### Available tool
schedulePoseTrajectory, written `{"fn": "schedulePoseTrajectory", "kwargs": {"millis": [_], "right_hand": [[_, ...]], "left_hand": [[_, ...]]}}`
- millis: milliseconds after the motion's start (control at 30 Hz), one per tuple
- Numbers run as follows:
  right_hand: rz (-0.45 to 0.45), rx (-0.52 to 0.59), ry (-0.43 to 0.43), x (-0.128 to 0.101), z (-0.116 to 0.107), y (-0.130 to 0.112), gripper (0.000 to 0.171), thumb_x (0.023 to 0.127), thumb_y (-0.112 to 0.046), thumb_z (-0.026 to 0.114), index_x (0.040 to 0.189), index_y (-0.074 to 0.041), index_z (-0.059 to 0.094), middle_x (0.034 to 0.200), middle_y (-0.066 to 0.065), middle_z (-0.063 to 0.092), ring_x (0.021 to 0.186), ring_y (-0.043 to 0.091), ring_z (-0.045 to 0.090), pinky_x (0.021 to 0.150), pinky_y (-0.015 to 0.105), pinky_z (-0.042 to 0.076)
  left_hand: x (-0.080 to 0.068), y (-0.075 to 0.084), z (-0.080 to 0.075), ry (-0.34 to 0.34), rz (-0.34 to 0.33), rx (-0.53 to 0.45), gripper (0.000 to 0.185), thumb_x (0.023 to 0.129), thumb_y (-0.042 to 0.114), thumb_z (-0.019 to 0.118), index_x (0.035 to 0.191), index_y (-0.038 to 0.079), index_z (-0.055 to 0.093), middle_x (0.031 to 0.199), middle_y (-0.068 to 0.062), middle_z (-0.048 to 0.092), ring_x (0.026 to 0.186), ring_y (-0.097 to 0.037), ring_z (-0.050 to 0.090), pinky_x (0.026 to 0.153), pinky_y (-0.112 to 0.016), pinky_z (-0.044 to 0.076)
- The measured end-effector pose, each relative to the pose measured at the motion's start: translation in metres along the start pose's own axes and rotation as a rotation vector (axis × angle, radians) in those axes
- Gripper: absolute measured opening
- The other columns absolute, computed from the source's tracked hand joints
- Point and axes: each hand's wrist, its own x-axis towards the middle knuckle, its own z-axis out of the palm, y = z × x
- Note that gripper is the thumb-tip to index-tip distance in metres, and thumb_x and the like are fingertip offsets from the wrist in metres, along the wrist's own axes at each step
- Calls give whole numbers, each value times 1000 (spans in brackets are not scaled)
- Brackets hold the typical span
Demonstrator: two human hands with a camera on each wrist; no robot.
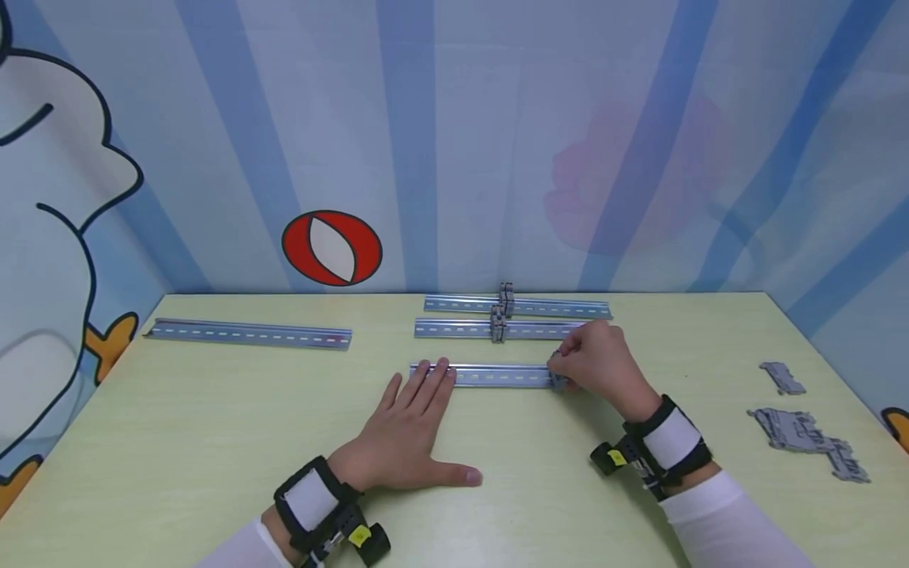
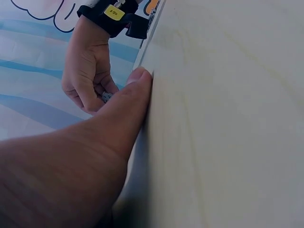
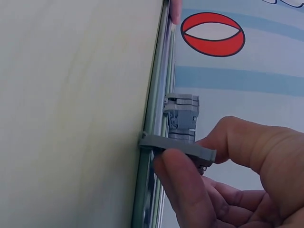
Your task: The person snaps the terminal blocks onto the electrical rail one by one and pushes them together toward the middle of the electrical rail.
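Observation:
My left hand (image 1: 406, 443) lies flat with straight fingers spread, its fingertips pressing on the left end of the nearest slotted metal DIN rail (image 1: 503, 377). At that rail's right end, my right hand (image 1: 604, 364) pinches a thin grey terminal block (image 3: 178, 145) between thumb and fingers. In the right wrist view the block stands crosswise to the rail, its lower end right at the rail's edge. The left wrist view shows my left thumb (image 2: 130, 92) low along the tabletop, with the right hand beyond it.
Two more rails lie behind: the middle rail (image 1: 454, 328) carries upright terminal blocks (image 1: 498, 324), as does the back rail (image 1: 461, 304) with its blocks (image 1: 506, 300). A longer rail (image 1: 248, 334) lies at left. Loose grey blocks (image 1: 791, 430) and another (image 1: 783, 378) lie flat at right.

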Motion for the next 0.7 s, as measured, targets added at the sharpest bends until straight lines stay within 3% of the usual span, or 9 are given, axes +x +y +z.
{"fn": "schedulePoseTrajectory", "kwargs": {"millis": [333, 700], "right_hand": [[-17, 87, 1, 0, 10, -8, 14, 77, -7, 69, 64, -5, 65, 58, 4, 64, 52, 17, 66, 52, 30, 51], [-55, 212, -5, -1, 23, -14, 8, 81, -9, 73, 84, -3, 75, 71, 4, 72, 56, 16, 67, 56, 31, 54]], "left_hand": [[0, 1, -2, -5, -3, -4, 125, 71, 90, 45, 158, 11, 3, 164, -6, -7, 151, -28, -6, 118, -57, -1], [0, 3, -3, -9, -14, -5, 125, 70, 90, 46, 158, 11, 4, 165, -5, -5, 151, -28, -5, 118, -57, 0]]}}
